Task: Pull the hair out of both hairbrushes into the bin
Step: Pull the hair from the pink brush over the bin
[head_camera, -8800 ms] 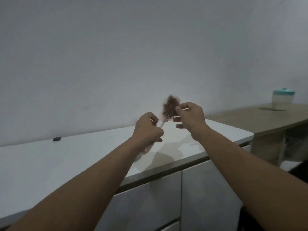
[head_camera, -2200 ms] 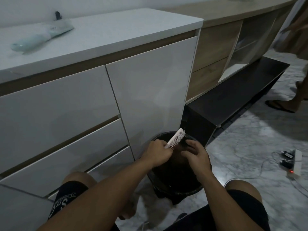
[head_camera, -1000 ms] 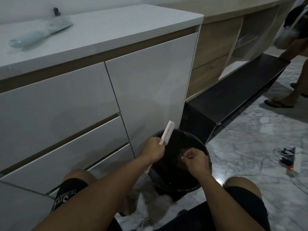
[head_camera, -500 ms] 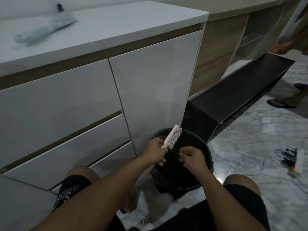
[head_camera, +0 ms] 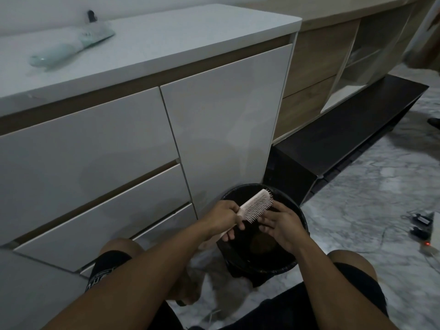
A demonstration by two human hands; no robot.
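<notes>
I crouch over a round black bin on the floor. My left hand grips the handle of a pink hairbrush, held over the bin with its bristles facing right and down. My right hand is at the bristles with its fingers spread, touching them. A brownish clump of hair lies in the bin below my right hand. A second hairbrush, mint green, lies on the white countertop at the upper left.
White drawers and a cabinet door stand right behind the bin. A dark low shelf runs to the right. A power strip with cables lies on the marble floor at the right. A small dark object sits behind the green brush.
My right hand has risen from over the bin, opened, and come against the pink brush's bristles. The brush has tilted flatter over the bin.
</notes>
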